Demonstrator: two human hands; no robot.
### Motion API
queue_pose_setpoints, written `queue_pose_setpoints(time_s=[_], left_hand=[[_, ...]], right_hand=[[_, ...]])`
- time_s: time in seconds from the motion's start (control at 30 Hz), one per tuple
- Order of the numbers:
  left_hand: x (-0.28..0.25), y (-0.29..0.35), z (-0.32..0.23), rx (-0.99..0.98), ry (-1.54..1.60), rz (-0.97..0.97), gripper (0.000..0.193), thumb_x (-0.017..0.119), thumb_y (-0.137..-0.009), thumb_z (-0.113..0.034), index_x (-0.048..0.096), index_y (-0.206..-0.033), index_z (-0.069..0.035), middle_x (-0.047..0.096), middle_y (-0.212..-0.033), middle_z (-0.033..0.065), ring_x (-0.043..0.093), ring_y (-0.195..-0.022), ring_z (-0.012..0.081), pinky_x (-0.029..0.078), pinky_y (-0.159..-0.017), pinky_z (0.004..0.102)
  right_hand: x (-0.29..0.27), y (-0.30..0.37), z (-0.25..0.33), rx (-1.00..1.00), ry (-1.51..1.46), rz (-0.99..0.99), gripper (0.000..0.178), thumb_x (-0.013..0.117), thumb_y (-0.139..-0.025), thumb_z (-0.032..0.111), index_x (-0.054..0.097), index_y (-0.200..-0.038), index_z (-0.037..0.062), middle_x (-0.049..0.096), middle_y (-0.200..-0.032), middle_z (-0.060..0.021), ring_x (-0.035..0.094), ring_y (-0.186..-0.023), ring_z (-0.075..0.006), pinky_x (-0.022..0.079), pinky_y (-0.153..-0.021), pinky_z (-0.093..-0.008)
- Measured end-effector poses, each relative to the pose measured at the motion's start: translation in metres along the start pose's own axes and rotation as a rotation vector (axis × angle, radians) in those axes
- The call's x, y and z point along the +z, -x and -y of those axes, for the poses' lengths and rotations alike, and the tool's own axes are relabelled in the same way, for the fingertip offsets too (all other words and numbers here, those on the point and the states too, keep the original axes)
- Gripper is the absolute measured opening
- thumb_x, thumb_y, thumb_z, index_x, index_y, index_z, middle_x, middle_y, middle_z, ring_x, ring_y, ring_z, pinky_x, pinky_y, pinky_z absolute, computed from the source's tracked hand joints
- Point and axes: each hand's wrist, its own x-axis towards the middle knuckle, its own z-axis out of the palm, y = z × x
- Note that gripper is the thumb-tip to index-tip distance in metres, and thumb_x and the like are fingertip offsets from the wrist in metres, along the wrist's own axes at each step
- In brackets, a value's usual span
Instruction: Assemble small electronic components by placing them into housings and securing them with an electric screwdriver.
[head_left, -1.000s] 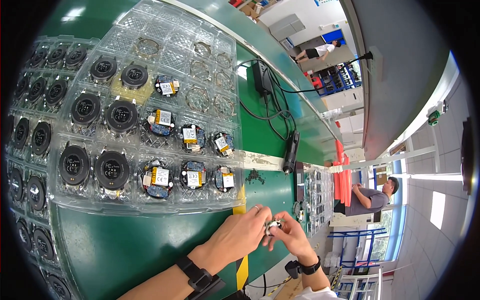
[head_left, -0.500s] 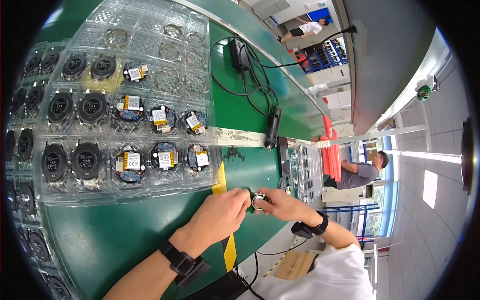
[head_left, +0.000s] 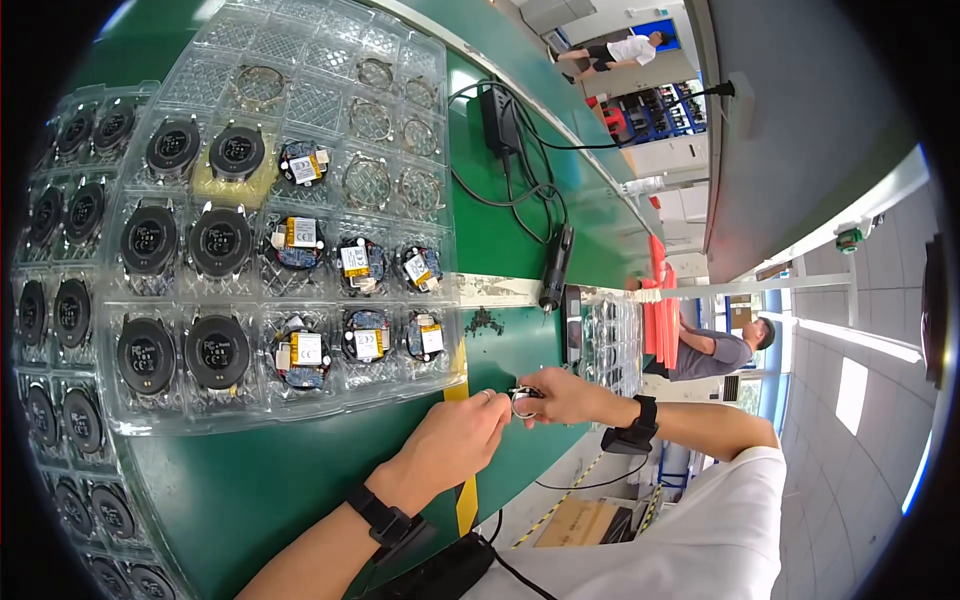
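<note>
Here, both hands met over the green desk (head_left: 300, 480). The right hand (head_left: 565, 395) pinched a small round part (head_left: 524, 402) in its fingers. The left hand (head_left: 455, 440) curled just beside it, touching it.

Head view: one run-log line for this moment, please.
left hand: at small round metal part | right hand: pinching it | clear blister tray: round modules, upper left | green bench

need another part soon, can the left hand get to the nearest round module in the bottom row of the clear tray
Probably yes. The left hand sits just below the clear tray, whose pockets are open on top, and nothing lies between it and the nearest round module. It shares a small ring part with the right hand.
</note>
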Motion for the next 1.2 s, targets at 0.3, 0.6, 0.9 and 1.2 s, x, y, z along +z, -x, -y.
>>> queue_pose_setpoints(time_s=[0.3,0.6,0.9,1.2], left_hand=[[0.0,0.004,-0.003,-0.005,0.032,-0.01,0.008,0.063,-0.091,-0.005,0.057,-0.097,-0.005,0.063,-0.088,0.011,0.065,-0.072,0.0322,0.053,-0.063,0.0408],[-0.001,0.003,0.001,0.02,0.051,-0.015,0.007,0.062,-0.093,-0.007,0.057,-0.097,-0.006,0.064,-0.088,0.0116,0.066,-0.074,0.0335,0.053,-0.064,0.0413],[0.005,-0.002,0.006,0.084,0.047,-0.04,0.006,0.062,-0.093,-0.01,0.058,-0.096,-0.006,0.066,-0.089,0.0133,0.066,-0.077,0.0348,0.052,-0.067,0.0433],[0.011,0.004,0.009,0.115,0.033,-0.017,0.007,0.061,-0.093,-0.009,0.058,-0.096,-0.004,0.067,-0.089,0.0119,0.066,-0.077,0.0323,0.051,-0.067,0.0427]], right_hand=[[0.008,0.005,0.003,0.072,-0.151,-0.019,0.028,0.061,-0.101,0.02,0.063,-0.089,-0.0058,0.07,-0.076,-0.01,0.066,-0.062,-0.0158,0.055,-0.057,-0.0317],[0.016,0.01,0.0,0.04,-0.293,-0.049,0.029,0.06,-0.103,0.019,0.064,-0.09,-0.0069,0.07,-0.082,-0.0107,0.071,-0.071,-0.0175,0.06,-0.063,-0.0322],[0.037,0.009,-0.049,-0.258,-0.425,-0.458,0.018,0.072,-0.097,0.017,0.067,-0.103,0.0012,0.07,-0.085,-0.0033,0.067,-0.076,-0.012,0.054,-0.067,-0.0266],[0.064,0.01,-0.1,-0.353,-0.664,-0.648,0.025,0.078,-0.089,0.005,0.066,-0.11,-0.0005,0.07,-0.089,-0.0037,0.066,-0.076,-0.0105,0.054,-0.065,-0.0259]])
